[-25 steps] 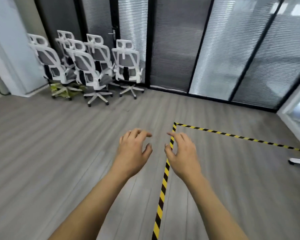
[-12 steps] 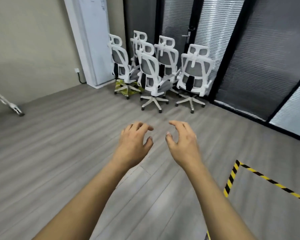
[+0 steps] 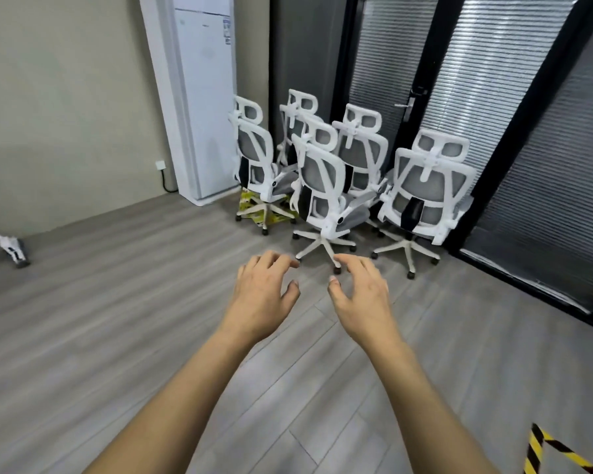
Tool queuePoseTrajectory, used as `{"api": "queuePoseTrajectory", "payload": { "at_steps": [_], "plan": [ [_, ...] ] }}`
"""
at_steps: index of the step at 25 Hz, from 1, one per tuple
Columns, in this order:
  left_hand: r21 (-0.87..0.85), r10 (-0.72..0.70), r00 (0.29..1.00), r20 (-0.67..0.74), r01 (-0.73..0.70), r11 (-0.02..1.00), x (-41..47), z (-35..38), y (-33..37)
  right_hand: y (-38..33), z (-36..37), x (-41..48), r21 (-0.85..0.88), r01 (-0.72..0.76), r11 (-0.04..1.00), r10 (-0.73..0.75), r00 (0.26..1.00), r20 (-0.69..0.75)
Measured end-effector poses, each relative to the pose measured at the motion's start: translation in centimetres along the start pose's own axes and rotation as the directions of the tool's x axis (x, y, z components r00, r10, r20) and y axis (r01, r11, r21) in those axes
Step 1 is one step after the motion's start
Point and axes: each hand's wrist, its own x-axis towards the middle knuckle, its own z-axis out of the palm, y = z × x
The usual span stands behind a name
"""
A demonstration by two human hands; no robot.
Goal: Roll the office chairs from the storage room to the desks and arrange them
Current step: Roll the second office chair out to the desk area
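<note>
both the left hand (image 3: 264, 297) and right hand (image 3: 365, 299) hover empty, fingers (image 3: 276, 260) loosely spread, while the white mesh office chairs (image 3: 317, 181) cluster at twelve to one o'clock on the wood floor (image 3: 117, 319); on castors (image 3: 410, 276) they should roll lightly, best gripped at the stiff backrest frame (image 3: 338, 172).

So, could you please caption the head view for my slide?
Open left hand and right hand held out toward white office chairs clustered beside a floor-standing air conditioner.
</note>
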Motion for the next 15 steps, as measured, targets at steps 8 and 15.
{"api": "queuePoseTrajectory", "payload": {
  "at_steps": [8,15],
  "plan": [
    [0.026,0.065,0.998,-0.005,-0.064,0.998,26.2,7.5,-10.1,7.6,7.7,25.9,0.002,-0.012,1.0,0.012,0.997,-0.078],
    [0.07,0.054,0.998,-0.021,-0.053,0.996,48.6,12.8,-19.6,12.3,16.1,51.0,0.104,0.029,0.994,-0.018,0.995,-0.098]
  ]
}}
